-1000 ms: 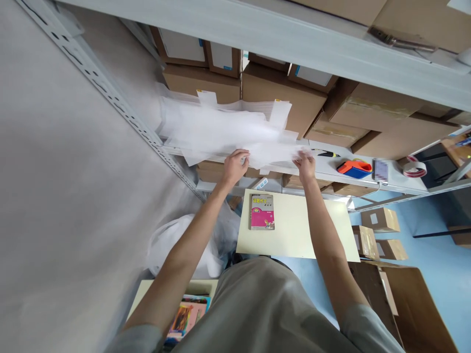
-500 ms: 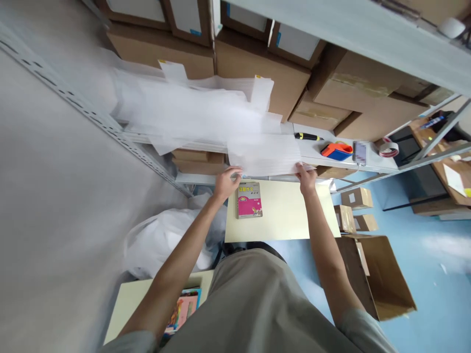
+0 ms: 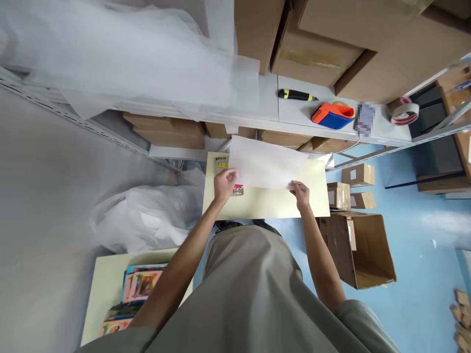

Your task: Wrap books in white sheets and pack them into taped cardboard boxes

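Note:
Between my hands stretches a thin, translucent white sheet, perhaps packing foam [image 3: 267,163]. My left hand [image 3: 224,185] pinches its near left corner, and my right hand [image 3: 300,193] grips the near right corner. The sheet hangs over a cream table [image 3: 257,208]. Under my left hand lies a book [image 3: 238,190] with a grey and pink cover, partly hidden by the hand and the sheet. More white sheets [image 3: 147,63] are piled on the shelf at the upper left.
On the shelf lie a utility knife [image 3: 296,94], an orange and blue tape dispenser [image 3: 333,115] and a tape roll [image 3: 405,113]. Cardboard boxes [image 3: 316,54] stand behind them. An open carton [image 3: 371,250] sits on the floor at right. Books [image 3: 143,284] lie on a lower-left table beside a white plastic bag [image 3: 143,215].
Both hands have drawn the sheet off the shelf toward me, and it now hangs over the table, covering part of the book. The camera view has shifted forward and down.

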`<state>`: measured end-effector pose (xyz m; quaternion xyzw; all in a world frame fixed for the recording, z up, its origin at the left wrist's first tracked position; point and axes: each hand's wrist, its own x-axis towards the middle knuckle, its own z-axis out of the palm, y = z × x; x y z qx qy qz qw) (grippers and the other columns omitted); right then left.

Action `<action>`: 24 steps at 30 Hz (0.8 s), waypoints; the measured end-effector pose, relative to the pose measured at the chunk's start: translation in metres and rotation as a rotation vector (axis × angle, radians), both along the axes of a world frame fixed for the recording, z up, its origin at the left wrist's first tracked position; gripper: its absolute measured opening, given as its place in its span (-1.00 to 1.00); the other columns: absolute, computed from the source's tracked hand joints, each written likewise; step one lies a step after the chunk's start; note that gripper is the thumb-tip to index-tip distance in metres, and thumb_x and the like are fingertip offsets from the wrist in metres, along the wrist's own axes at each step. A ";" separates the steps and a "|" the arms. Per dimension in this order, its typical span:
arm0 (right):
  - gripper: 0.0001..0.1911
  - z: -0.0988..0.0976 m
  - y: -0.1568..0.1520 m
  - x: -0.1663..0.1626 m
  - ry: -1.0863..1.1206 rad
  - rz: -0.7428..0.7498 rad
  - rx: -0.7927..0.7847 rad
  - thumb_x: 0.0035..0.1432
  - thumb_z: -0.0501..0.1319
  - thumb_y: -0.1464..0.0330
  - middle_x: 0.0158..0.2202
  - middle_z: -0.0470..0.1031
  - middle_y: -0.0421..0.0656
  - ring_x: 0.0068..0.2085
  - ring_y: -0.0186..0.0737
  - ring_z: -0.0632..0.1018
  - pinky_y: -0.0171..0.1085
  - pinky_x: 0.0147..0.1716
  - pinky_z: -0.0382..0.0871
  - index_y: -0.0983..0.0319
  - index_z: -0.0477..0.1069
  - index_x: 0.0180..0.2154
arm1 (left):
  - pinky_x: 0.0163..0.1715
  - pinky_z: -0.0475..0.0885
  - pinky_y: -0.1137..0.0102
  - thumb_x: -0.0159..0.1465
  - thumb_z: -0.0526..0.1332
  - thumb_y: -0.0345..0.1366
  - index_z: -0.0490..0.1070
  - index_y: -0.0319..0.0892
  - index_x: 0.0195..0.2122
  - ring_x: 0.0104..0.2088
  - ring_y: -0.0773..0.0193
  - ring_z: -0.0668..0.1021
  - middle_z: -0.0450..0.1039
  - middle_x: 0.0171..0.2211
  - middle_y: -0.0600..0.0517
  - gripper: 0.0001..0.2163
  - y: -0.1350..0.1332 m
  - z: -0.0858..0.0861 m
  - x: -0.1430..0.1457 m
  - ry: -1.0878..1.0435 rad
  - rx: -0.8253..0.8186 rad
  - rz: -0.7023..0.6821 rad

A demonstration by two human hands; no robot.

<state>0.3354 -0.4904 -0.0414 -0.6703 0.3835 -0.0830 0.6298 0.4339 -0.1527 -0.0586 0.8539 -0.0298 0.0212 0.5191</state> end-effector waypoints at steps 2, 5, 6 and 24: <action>-0.40 -0.017 -0.020 -0.010 0.042 0.026 0.016 -0.13 0.56 -0.13 -0.32 0.71 -0.12 -0.24 -0.18 0.71 -0.25 -0.21 0.59 0.22 0.53 -0.33 | 0.10 0.66 0.20 0.37 0.26 -0.38 0.69 -0.09 -0.09 -0.04 0.08 0.76 0.77 -0.05 -0.04 -0.80 -0.017 -0.013 -0.006 0.064 0.063 0.018; -0.38 -0.041 -0.053 -0.024 0.113 0.096 0.011 -0.13 0.53 -0.17 -0.33 0.71 -0.10 -0.24 -0.17 0.70 -0.24 -0.22 0.58 0.22 0.54 -0.33 | 0.10 0.66 0.20 0.32 0.24 -0.43 0.70 -0.10 -0.09 -0.04 0.07 0.76 0.77 -0.05 -0.04 -0.75 -0.044 -0.033 -0.017 0.180 0.129 0.056; -0.38 -0.049 -0.064 -0.029 0.138 0.126 0.003 -0.13 0.51 -0.18 -0.33 0.70 -0.10 -0.24 -0.17 0.70 -0.24 -0.22 0.59 0.22 0.55 -0.33 | 0.11 0.65 0.20 0.32 0.23 -0.44 0.70 -0.10 -0.09 -0.04 0.06 0.76 0.77 -0.04 -0.04 -0.74 -0.054 -0.039 -0.022 0.218 0.144 0.067; -0.52 -0.132 -0.142 -0.063 0.387 0.365 -0.116 0.14 0.40 -0.11 -0.33 0.70 -0.17 -0.44 -0.19 0.71 -0.26 -0.34 0.62 0.18 0.56 -0.32 | 0.23 0.57 0.26 0.17 0.14 -0.56 0.70 -0.17 -0.07 0.06 0.15 0.73 0.77 -0.04 -0.06 -0.58 -0.116 -0.110 -0.073 0.598 0.292 0.046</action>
